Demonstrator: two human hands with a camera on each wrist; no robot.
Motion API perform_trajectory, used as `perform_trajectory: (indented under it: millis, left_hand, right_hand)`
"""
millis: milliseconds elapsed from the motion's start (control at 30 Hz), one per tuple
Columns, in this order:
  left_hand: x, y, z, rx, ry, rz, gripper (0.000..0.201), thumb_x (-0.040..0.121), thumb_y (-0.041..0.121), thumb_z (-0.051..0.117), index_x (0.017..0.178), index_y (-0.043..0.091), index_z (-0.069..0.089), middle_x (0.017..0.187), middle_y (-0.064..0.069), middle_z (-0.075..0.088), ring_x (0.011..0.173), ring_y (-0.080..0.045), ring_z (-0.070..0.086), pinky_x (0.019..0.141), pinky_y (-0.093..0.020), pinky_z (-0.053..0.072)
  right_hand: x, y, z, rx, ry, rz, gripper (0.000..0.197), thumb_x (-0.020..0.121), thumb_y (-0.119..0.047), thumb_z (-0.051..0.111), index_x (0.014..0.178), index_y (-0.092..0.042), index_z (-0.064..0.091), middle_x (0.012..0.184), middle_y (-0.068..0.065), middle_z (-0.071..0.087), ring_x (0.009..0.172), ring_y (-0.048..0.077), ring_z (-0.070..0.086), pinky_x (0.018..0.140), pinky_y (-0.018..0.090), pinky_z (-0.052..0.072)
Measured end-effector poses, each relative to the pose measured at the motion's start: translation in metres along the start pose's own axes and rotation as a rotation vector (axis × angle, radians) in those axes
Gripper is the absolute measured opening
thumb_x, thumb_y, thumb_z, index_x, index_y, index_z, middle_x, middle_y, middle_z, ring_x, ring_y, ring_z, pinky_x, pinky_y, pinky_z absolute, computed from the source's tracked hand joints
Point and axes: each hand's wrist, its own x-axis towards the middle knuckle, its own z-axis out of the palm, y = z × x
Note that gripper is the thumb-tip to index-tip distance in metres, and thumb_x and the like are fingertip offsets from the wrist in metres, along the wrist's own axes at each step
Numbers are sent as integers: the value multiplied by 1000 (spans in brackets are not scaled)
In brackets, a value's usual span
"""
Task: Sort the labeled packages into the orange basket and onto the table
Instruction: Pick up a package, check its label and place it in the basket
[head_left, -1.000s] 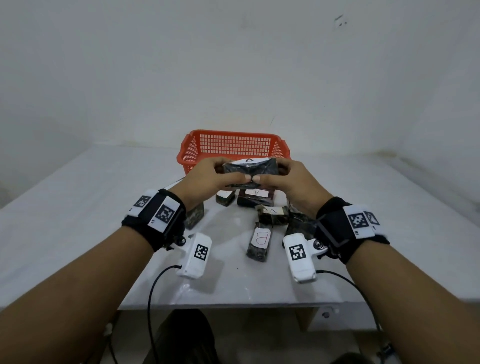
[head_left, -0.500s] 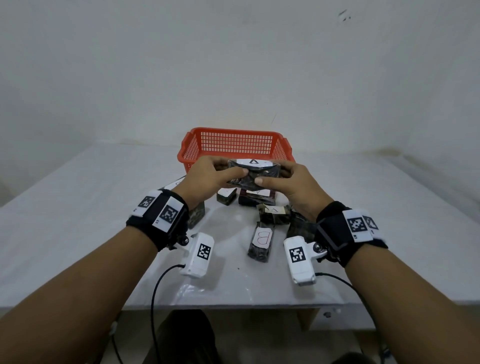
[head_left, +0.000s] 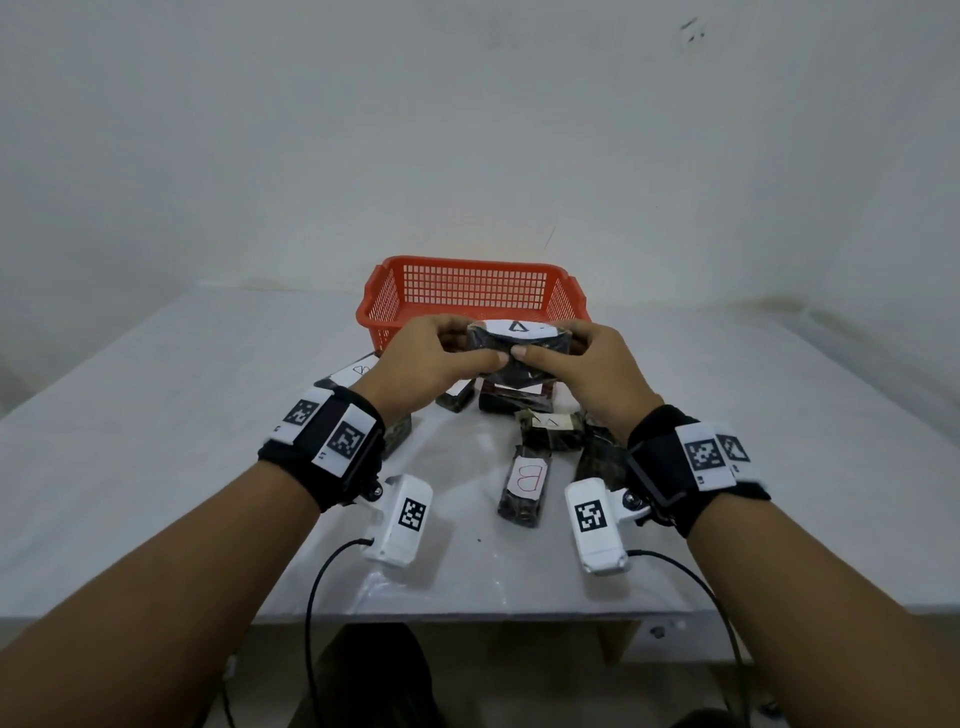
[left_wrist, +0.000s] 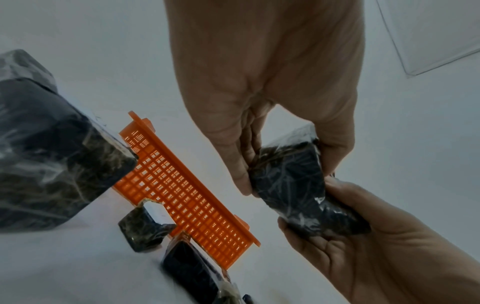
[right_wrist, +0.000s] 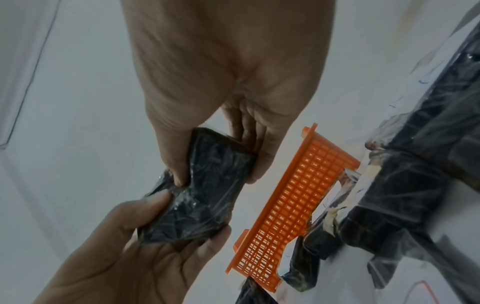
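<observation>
Both hands hold one labelled package above the table.
The left hand (head_left: 426, 358) and right hand (head_left: 587, 364) pinch opposite ends of the dark package (head_left: 514, 343), raised just before the orange basket (head_left: 467, 291) near the table's (head_left: 156, 415) far edge; more packages (head_left: 524, 483) lie below.

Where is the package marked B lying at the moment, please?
In the head view, the B package lies on the table near its front edge, between both wrists.

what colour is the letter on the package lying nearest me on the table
Red: a "B" drawn on the package's white label, clearest in the head view.
</observation>
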Motion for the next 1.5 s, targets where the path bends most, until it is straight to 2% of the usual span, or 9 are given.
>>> perform_trajectory:
  millis: [267,533,633,767,900,967,1067,1200,1500]
  left_hand:
    - [0,-2,-1,-13,50,-22,22,90,16,79,109,7,74,105,-11,79,99,-25,76,96,-44,60]
    - [0,-1,-5,-20,-44,-59,50,80,15,85,126,11,67,119,-5,76,107,-20,75,99,-45,59]
    - [1,-1,-5,33,-1,-30,57,72,11,86,125,12,65,118,-2,76,110,-17,73,103,-43,57]
    - [-1,-1,-7,54,-33,6,64,76,-4,84,132,14,59,126,0,72,119,-15,68,108,-43,53]
    - [-3,3,-6,6,-78,-29,78,72,11,91,141,21,54,133,3,68,122,-15,67,103,-42,56]
    - [-4,7,-2,-30,-120,-46,67,79,23,88,139,20,59,130,1,70,115,-15,71,93,-32,60]
    - [-4,10,4,-145,-48,-76,30,99,16,68,128,8,66,122,-11,74,110,-26,74,84,-30,63]
    - [0,2,3,-80,70,-42,30,92,13,72,122,7,70,113,-12,77,103,-31,76,94,-51,61]
    - [-2,6,6,-162,34,-55,27,98,15,68,124,7,69,115,-12,77,103,-27,77,89,-41,63]
  right_hand:
    - [-1,0,-4,55,-124,73,44,81,-10,85,123,-7,71,116,11,77,108,26,75,103,45,56]
    - [-6,-1,-5,-38,-53,17,51,79,-2,85,126,-11,68,117,0,75,100,2,72,83,15,56]
    - [-5,-1,-5,28,-91,87,58,78,-9,88,131,-14,65,122,3,73,111,14,72,92,30,59]
    - [-6,-9,-3,259,-137,228,36,98,-17,67,131,-2,65,123,15,74,103,26,74,89,40,63]
    - [-2,-7,-4,262,-66,223,30,95,-13,70,122,1,69,117,18,76,109,35,73,94,47,60]
    - [-1,-5,-4,259,-43,205,31,92,-13,74,119,1,70,116,19,76,109,38,73,96,50,59]
    - [-1,-4,-3,252,-34,160,34,89,-12,78,120,1,70,115,17,77,108,35,74,98,48,59]
    - [-1,-5,-1,218,-50,152,33,89,-12,78,119,-1,71,113,16,77,107,35,74,98,49,59]
    - [-1,-7,0,198,-78,139,30,91,-22,77,115,-4,75,111,16,78,104,34,75,100,54,56]
